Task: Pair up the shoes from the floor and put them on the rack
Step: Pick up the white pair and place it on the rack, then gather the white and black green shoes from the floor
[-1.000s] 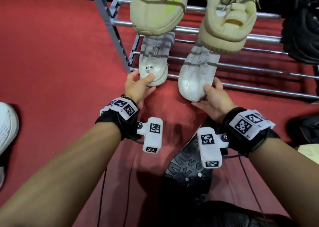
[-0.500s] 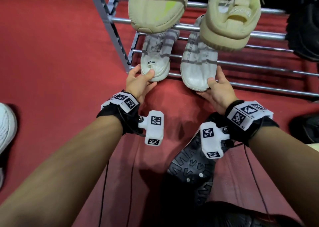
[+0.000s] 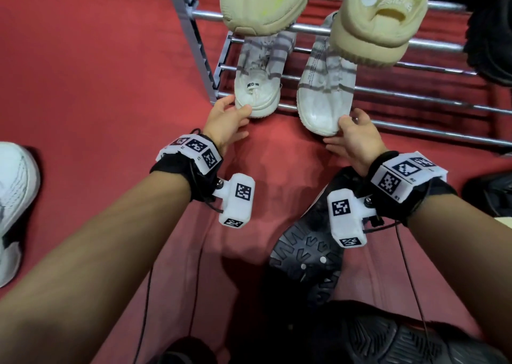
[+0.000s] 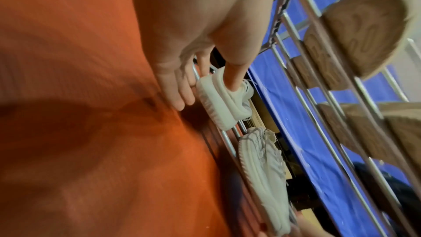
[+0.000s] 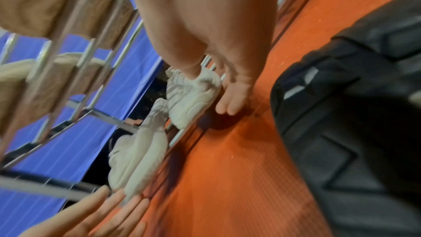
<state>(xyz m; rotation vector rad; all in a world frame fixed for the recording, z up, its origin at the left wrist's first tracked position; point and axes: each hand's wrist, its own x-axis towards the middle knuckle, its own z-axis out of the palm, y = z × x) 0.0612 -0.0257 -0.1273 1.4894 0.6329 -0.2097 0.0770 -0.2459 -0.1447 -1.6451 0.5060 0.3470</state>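
Seating the white pair on the rack's (image 3: 401, 99) bottom tier is the step in hand, as I read it. Your left hand (image 3: 225, 120) pinches the heel of the left white shoe (image 3: 259, 86), thumb on top and fingers at the outer side; that shoe sits well onto the bars with only its heel past the front rail. Your right hand (image 3: 353, 136) grasps the heel of the right white shoe (image 3: 324, 89), thumb on the top edge, fingers around the side; this one overhangs the front rail more, heel out over the red floor (image 3: 83, 73). Push the right shoe in until the heels line up, and keep it parallel to its mate. Keep both soles flat across at least two bars, since a heel left hanging could tip off. Watch clearance above: the beige pair (image 3: 376, 20) on the tier overhead hangs low over the white uppers, so slide straight back, don't lift. Release only once neither shoe rocks. Remaining on the floor: a black shoe (image 3: 307, 255) sole-up below your right wrist, a white shoe (image 3: 13, 197) at far left.
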